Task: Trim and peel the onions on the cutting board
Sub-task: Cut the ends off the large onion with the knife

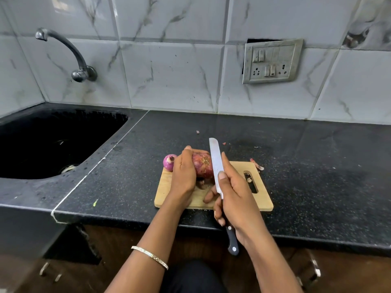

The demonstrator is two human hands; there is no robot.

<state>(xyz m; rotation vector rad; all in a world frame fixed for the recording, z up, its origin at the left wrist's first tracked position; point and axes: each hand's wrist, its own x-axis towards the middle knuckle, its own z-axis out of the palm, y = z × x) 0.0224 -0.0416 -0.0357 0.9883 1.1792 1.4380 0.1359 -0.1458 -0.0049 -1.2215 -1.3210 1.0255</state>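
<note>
Two onions sit at the far left of the cutting board (182, 197), and I am working the nearer, larger one. My left hand (183, 175) curls over the unpeeled onion (203, 166), fingers wrapped across its top and left flank, pinning it on its side so that its root-to-stem axis runs left to right and its dry root end faces my right hand. The smaller peeled onion (169, 162) rests just behind my left knuckles, touching the board's far left corner. My right hand (234, 199) clamps round the knife (216, 166), thumb pressed on the flat of the blade, tip pointing away from me. The blade lies just beside that exposed root end, crosswise to the onion's axis, so I judge the coming cut is a straight drop to take the root off. My left fingertips stay near the line of the blade; that gap is what I would watch. Scraps of skin (257, 164) lie off the board's far right corner.
</note>
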